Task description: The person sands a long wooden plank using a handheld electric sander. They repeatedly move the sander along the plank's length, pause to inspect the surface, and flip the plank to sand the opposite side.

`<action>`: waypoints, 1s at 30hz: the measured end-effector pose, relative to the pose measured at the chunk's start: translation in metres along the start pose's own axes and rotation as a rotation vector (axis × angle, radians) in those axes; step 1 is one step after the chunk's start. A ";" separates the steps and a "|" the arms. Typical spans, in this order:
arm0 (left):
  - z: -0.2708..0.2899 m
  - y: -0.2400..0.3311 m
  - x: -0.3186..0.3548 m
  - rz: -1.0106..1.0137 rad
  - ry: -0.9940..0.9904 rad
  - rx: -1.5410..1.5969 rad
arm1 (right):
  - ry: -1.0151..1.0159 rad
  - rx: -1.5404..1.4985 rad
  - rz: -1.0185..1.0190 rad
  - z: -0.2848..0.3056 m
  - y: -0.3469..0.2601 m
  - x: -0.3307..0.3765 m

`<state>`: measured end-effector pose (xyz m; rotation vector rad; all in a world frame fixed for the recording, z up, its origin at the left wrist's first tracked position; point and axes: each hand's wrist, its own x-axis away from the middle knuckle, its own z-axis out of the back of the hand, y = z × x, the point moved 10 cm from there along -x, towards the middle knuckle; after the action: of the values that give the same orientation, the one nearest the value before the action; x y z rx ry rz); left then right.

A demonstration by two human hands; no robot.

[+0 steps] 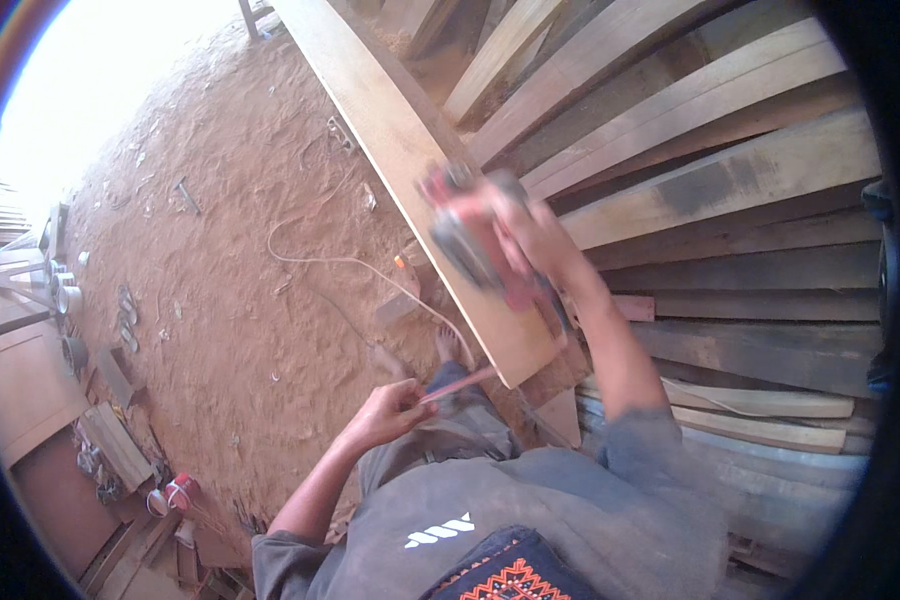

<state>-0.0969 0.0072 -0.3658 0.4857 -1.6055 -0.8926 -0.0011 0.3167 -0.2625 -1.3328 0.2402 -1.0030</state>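
A long pale wooden board (370, 95) runs from far upper left to just in front of my body. On its near part sits a red and black belt sander (475, 240), smeared by motion. My right hand (530, 230) is closed around the sander's top handle. Low and to the left, my left hand (388, 410) pinches a pinkish cord (460, 383). That cord stretches past the board's near end toward the back of the sander. The sander's underside is hidden against the board.
Several rough planks (690, 190) lean and lie along the right side. A pale cable (345, 260) curves over the sandy ground (220, 300). At the left are tins (67, 290), a hammer (186, 196), wooden panels (30, 380) and a red object (182, 490).
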 end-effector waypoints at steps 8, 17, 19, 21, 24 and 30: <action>0.057 -0.014 0.008 -0.080 0.196 -0.020 | 0.139 -0.185 -0.325 -0.023 0.056 0.095; 0.137 -0.056 0.034 0.065 0.685 0.422 | 0.001 -0.159 0.013 -0.087 -0.120 -0.300; 0.143 -0.049 0.036 -0.058 0.743 0.545 | -0.048 -0.171 0.057 -0.101 -0.143 -0.342; 0.149 -0.060 0.045 -0.007 0.818 0.557 | -0.032 -0.217 0.019 -0.099 -0.145 -0.352; 0.142 -0.088 0.061 0.117 0.807 0.534 | -0.043 -0.148 0.002 -0.090 -0.108 -0.280; 0.135 -0.093 0.045 0.059 0.572 0.233 | -0.014 -0.097 -0.148 -0.055 -0.009 -0.019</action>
<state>-0.2521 -0.0450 -0.4131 0.7740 -1.1889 -0.4609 -0.0525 0.2927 -0.2774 -1.4614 0.1832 -1.1179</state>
